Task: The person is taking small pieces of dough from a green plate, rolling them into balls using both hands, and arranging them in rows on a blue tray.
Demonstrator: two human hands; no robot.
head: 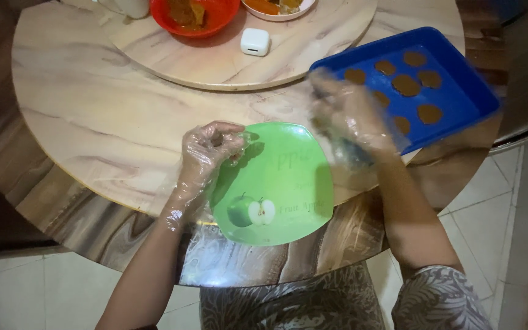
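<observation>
A green plate (288, 177) with an apple picture lies at the near edge of the round marble table (93, 110). My left hand (206, 150), in a clear plastic glove, rests curled at the plate's left rim; whether it pinches anything is unclear. My right hand (349, 116), also gloved and motion-blurred, hovers between the plate and a blue tray (465, 91), fingers spread toward the tray's near corner. Several flat brown rounds (406, 84) lie in the tray.
A raised turntable (215, 61) sits at the table's middle with a small white case (255, 41), a red bowl (197, 15) of brownish food and a light plate (279, 7) of food. Tiled floor (490, 220) lies to the right.
</observation>
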